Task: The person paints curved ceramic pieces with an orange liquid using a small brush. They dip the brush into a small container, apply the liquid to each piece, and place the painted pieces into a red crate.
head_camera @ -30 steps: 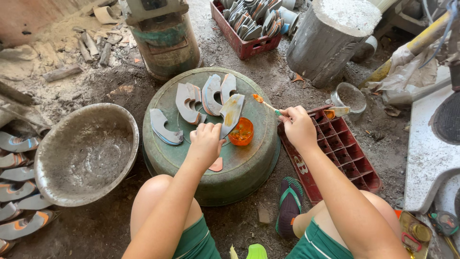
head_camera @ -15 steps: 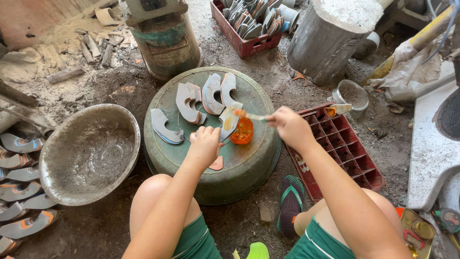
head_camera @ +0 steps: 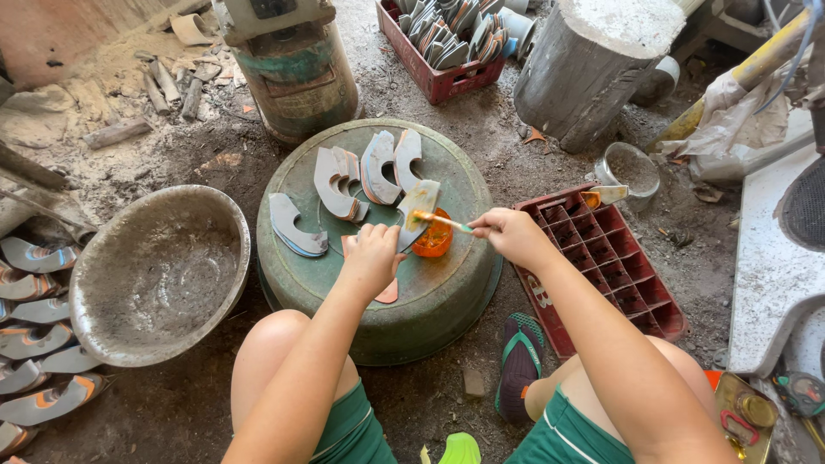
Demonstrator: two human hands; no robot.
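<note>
My left hand (head_camera: 371,255) presses a curved grey sole piece (head_camera: 417,206) down on an overturned green basin (head_camera: 447,296). My right hand (head_camera: 507,232) grips a small brush (head_camera: 440,221) whose tip rests on that piece, just above a small orange cup of glue (head_camera: 432,244). Several more curved grey pieces (head_camera: 352,176) lie spread across the basin top, and one lies alone at its left (head_camera: 292,228). A reddish flat piece (head_camera: 387,292) shows under my left wrist.
A large grey metal bowl (head_camera: 150,271) sits left of the basin, with shoe soles (head_camera: 34,335) lined along the left edge. A red plastic crate (head_camera: 610,266) lies right, a small tin (head_camera: 632,167) behind it. Farther back stand a metal drum (head_camera: 296,73), a log stump (head_camera: 593,64) and a filled crate (head_camera: 447,43).
My right hand has swung left from over the red crate to the basin, bringing the brush onto the piece held by my left hand. The left hand stayed in place.
</note>
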